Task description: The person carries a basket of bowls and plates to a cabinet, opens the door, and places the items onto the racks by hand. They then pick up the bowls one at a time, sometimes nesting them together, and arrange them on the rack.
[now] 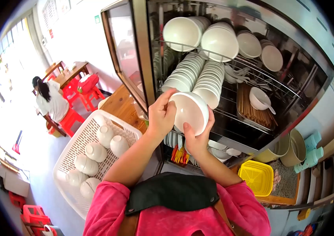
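The left hand (161, 115) and the right hand (195, 135) are together gripping one white bowl (189, 112), the left curling over its upper left edge and the right cupping it from below. The bowl is standing tipped on edge at the open front of the sterilizer cabinet (143, 51), its axis slanting like the stacks behind it; whether its mouth or its base is facing the camera is unclear.

Just beyond, stacked bowls (209, 80) are leaning on the wire rack, with larger bowls (219, 41) above. To the right a tray of chopsticks (253, 112) is lying under a bowl holding a spoon (259, 98).

Near left, a white plastic basket (81, 135) is holding upturned cups (105, 135). Near right a yellow basket (257, 177) is sitting.
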A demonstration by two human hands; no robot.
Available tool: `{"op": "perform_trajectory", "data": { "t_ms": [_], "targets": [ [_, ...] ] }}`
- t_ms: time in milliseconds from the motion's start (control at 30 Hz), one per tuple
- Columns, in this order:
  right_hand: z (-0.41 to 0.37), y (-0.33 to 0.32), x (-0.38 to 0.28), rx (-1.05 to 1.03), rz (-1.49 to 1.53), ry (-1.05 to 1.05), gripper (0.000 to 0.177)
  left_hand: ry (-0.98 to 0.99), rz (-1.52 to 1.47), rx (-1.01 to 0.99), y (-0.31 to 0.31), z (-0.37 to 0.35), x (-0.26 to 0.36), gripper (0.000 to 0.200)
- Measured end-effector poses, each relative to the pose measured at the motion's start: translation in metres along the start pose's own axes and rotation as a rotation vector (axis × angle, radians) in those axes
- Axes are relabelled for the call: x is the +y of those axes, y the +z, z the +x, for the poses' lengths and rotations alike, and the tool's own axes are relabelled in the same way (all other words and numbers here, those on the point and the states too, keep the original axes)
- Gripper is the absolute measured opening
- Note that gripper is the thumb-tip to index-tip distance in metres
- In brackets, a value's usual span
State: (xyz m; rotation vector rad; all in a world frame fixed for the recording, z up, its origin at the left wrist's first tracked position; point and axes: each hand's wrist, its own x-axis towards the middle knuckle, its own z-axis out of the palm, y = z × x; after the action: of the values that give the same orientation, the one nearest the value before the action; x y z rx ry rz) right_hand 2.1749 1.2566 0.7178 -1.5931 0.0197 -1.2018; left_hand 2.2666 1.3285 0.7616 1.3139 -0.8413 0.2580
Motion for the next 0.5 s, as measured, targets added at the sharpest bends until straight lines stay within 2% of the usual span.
{"op": "perform_trajectory", "data": {
  "t_ms": [67,133,267,500],
  "targets": [
    [-0.006,0.010,0.002,-0.019,0.019,0.006,0.073,0.002,0.020,0.043,-0.009,-0.002,-0.001,0.025],
    [-0.010,0.018,0.003,-0.017,0.062,0.028,0.075,-0.128,0.044,-0.015,-0.020,-0.004,0.001,0.022],
    [-0.011,0.029,0.002,-0.063,0.054,0.033,0.076,-0.061,0.071,0.010,-0.036,-0.004,-0.007,0.027],
    [-0.012,0.041,0.010,-0.102,0.078,0.065,0.076,-0.121,-0.007,0.059,-0.046,-0.006,-0.021,0.030]
  ]
}}
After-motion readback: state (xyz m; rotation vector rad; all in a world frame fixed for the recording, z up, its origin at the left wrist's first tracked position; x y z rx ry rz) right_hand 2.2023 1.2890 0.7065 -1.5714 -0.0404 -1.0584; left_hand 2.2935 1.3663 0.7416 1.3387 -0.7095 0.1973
